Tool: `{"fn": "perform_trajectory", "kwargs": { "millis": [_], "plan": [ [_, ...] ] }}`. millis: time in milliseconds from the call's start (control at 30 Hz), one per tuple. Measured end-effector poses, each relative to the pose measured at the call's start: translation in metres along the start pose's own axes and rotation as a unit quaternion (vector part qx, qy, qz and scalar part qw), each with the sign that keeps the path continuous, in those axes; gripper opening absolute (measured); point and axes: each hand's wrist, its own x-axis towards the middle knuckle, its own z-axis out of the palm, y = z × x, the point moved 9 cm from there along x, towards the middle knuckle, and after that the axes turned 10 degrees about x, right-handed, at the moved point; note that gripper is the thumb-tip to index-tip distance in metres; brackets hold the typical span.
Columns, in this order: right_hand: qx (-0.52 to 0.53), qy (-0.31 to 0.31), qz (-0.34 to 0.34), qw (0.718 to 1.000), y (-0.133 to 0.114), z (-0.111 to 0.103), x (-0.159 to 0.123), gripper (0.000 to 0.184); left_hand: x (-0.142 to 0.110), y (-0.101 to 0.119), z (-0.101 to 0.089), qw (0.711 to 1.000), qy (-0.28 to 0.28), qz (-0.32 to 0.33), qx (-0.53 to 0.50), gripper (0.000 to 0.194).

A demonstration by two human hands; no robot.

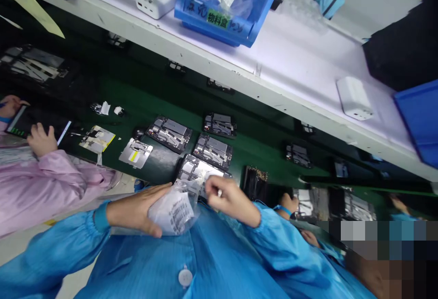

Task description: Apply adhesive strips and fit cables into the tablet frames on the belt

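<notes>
My left hand (137, 210) is wrapped round a clear plastic bag (164, 217) with a white printed label, held close against my body. To its right, my right hand (229, 196) is closed with the fingers curled in. A small pale spot shows at its fingertips, too small to name. Just beyond both hands lies an opened electronic device (191, 169) with its inner parts exposed, partly hidden by the bag and my right hand. More opened devices (212, 150) of the same sort lie behind it.
A metal plate (136, 153) with a yellow strip lies left on the green bench (133, 96). Black strips (255, 182) stand to the right. A white shelf (287, 75) overhangs the bench, carrying a blue bin (253, 34). Co-workers' hands (43, 139) are at both sides.
</notes>
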Motion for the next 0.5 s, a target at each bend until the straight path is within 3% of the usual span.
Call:
{"fn": "perform_trajectory", "kwargs": {
  "millis": [67,133,200,333,500],
  "plan": [
    [0.006,0.049,-0.002,0.999,-0.005,-0.025,-0.009,0.014,-0.003,-0.002,0.005,0.999,-0.021,0.022,0.020,0.116],
    [0.034,0.056,-0.002,0.998,-0.006,-0.028,-0.013,0.014,-0.001,-0.009,0.011,0.999,-0.022,0.018,0.045,0.118],
    [0.112,0.035,0.017,0.993,0.002,-0.012,-0.014,0.010,0.003,-0.017,0.017,0.998,-0.020,0.003,0.063,0.118],
    [0.268,0.024,0.102,0.958,0.032,0.031,-0.011,0.011,0.008,-0.024,0.023,0.996,-0.015,-0.022,0.081,0.115],
    [0.206,0.000,0.122,0.971,0.044,0.051,-0.004,0.022,0.005,-0.025,0.020,0.997,-0.004,-0.029,0.070,0.118]
  ]
}}
